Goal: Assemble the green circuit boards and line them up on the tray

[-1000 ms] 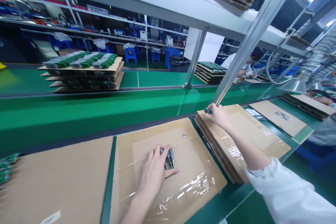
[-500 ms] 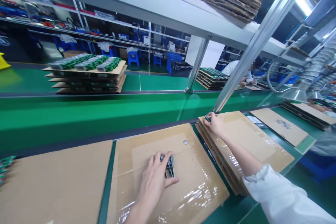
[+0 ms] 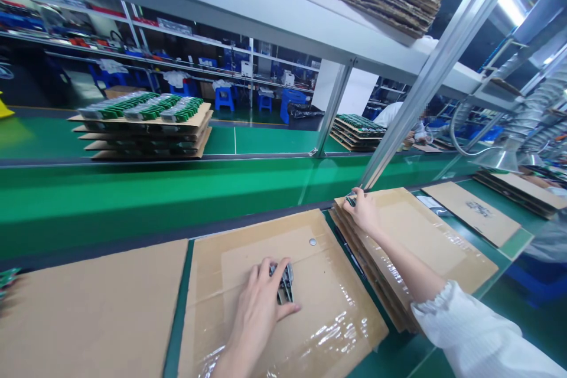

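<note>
My left hand (image 3: 259, 301) is curled around a few small circuit boards (image 3: 287, 284) that stand on edge on a tape-covered cardboard sheet (image 3: 328, 283). Its thumb reaches across the near side of them. A small round metal disc (image 3: 312, 242) lies on the same sheet, beyond the fingers. Over to the right, my right hand (image 3: 367, 214) has its fingers closed on another small circuit board (image 3: 351, 199) at the far left corner of a stack of cardboard sheets (image 3: 425, 230). That board is mostly hidden by the fingers.
Another cardboard sheet (image 3: 88, 307) lies at the left, with green boards (image 3: 7, 279) at its edge. Beyond the green belt (image 3: 133, 192), stacked cardboard layers carry rows of boards (image 3: 146, 107). A metal post (image 3: 425, 88) rises behind my right hand. A co-worker (image 3: 394, 113) is farther back.
Both hands stay nearly in the same places, each with its boards. The view has shifted very slightly.
</note>
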Tool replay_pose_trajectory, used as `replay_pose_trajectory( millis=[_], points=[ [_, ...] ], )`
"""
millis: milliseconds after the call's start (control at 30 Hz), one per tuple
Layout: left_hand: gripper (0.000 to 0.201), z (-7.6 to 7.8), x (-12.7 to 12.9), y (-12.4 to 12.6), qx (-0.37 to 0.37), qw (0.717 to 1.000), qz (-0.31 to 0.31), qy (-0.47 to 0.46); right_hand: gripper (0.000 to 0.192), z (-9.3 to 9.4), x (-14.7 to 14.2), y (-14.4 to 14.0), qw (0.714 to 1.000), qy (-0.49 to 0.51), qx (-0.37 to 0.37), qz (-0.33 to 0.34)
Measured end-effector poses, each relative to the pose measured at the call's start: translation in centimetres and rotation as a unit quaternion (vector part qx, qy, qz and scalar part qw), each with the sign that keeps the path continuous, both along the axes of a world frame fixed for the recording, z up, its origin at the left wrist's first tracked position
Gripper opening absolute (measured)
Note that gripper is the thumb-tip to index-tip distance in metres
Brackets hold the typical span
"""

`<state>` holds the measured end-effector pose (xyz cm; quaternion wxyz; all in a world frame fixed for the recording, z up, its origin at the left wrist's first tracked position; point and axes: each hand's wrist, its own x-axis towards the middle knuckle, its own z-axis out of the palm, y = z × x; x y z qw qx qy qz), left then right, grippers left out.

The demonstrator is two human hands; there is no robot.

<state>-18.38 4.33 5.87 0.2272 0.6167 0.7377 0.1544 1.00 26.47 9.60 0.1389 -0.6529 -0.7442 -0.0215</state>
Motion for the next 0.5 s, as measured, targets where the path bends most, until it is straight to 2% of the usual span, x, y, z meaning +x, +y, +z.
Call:
replay_pose_trajectory(
  millis=[333, 500],
  points=[
    [0.07, 0.7, -0.2, -0.1, -0.017, 1.0, 0.0, -0.024, 0.054, -0.1, 0.6, 1.2, 1.0, -0.011, -0.004, 0.025],
    [0.071, 0.1, -0.4, 0.0, -0.004, 0.999, 0.009, -0.039, 0.053, -0.7, 0.2, 0.8, 1.0, -0.017, 0.007, 0.021]
  ],
)
